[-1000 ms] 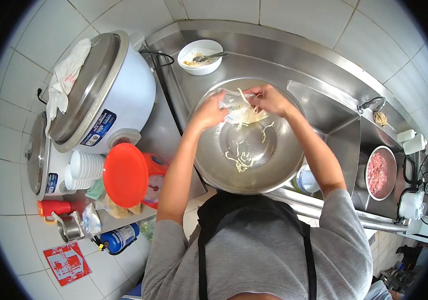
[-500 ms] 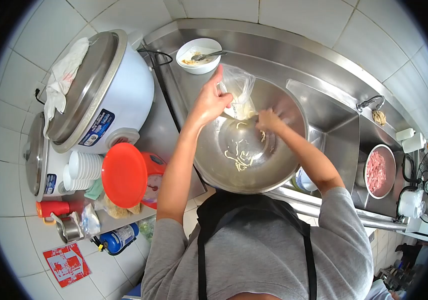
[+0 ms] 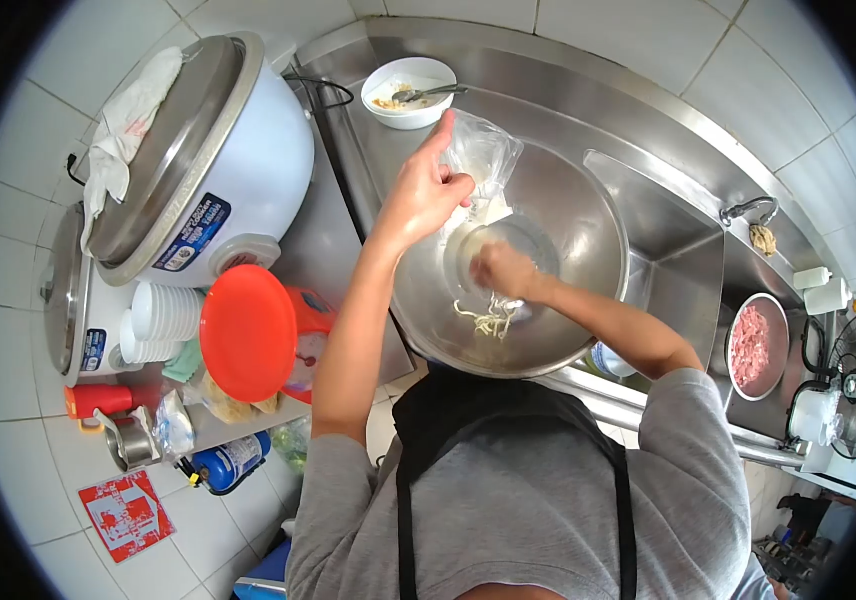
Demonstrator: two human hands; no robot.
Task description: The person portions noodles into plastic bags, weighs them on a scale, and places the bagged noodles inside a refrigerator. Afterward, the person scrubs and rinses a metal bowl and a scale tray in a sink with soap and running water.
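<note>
A large steel mixing bowl [image 3: 578, 230] sits in front of me on the steel counter. My left hand [image 3: 426, 200] is at its far left rim, curled on a clear plastic bag [image 3: 488, 150] with the index finger stretched out. The bag leans into the bowl, with something pale in its lower part. Inside the bowl, my right hand [image 3: 501, 270] is closed and slightly blurred by motion. Pale thin strands [image 3: 490, 318], like sprouts or noodles, show right under its fingers; the fingertips themselves are hidden.
A white bowl with a spoon [image 3: 408, 95] stands behind the bag. At left are a big rice cooker [image 3: 283, 150], stacked white cups [image 3: 163, 312] and a scale with a red pan [image 3: 248, 335]. Right are a sink [image 3: 678, 270] and a bowl of raw meat [image 3: 751, 345].
My right hand has moved left and toward me, from beside the bag's opening to above the strands in the bowl. My left hand keeps its grip on the bag. The view has shifted slightly.
</note>
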